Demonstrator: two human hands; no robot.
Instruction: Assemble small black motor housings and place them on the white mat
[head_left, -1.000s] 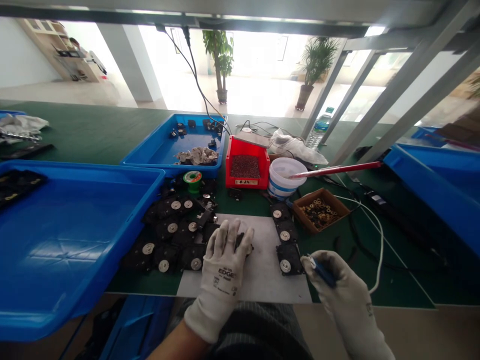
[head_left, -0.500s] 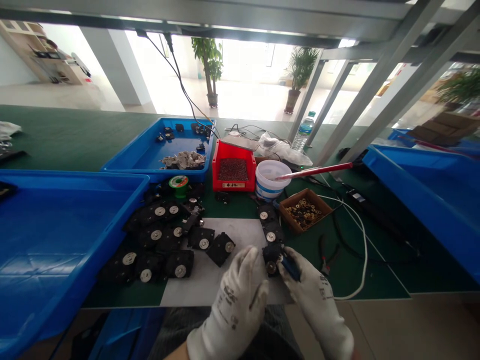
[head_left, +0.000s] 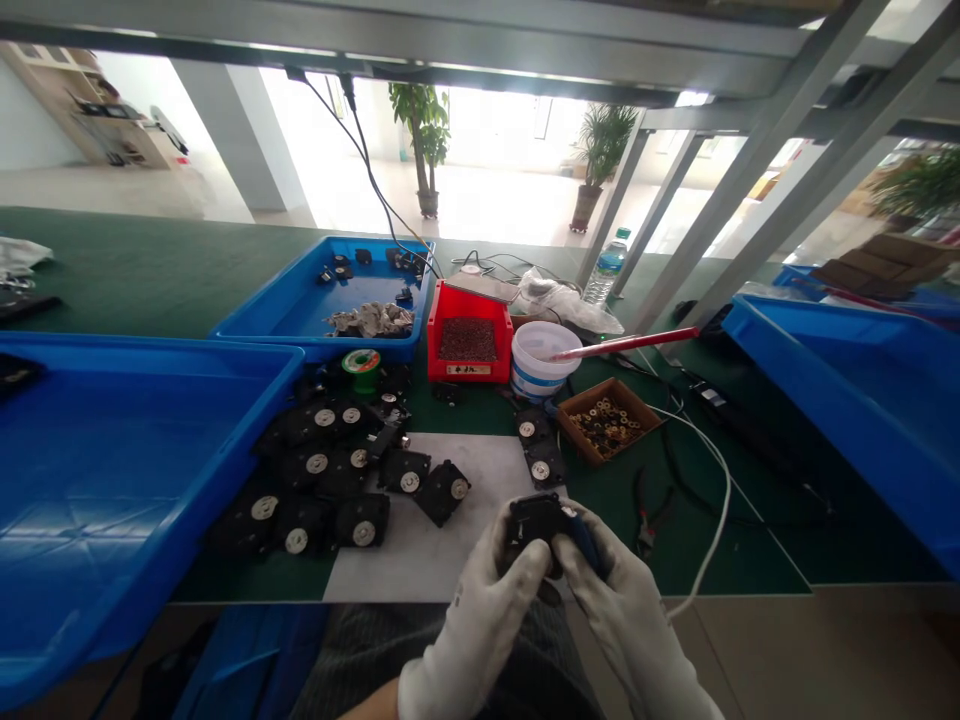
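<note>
Both my hands wear white gloves. At the front edge of the worktable, my left hand [head_left: 499, 590] is closed round a black housing [head_left: 534, 512], its thumb laid across the near side. My right hand [head_left: 619, 590] grips a dark blue object [head_left: 586, 540], perhaps a tool handle, whose working end is hidden. Its fingers also touch the housing's right side. Just beyond the hands, similar black housings with round silver discs [head_left: 541, 469] stand in a short column. More such housings [head_left: 363, 525] lie in rows to the left, some on a white sheet [head_left: 420, 570].
Blue trays [head_left: 135, 420] flank the table on the left and right [head_left: 862, 400]. Behind the work stand a red bin [head_left: 469, 370] of small parts, a white tub [head_left: 544, 375], and a box of brass-coloured rings [head_left: 607, 428]. Pliers [head_left: 646, 515] and a white cable [head_left: 726, 500] lie to the right.
My left hand has come right and closed on the nearest housing of the column. That housing is now lifted and drawn toward me, with the right hand and blue object staying beside it.
</note>
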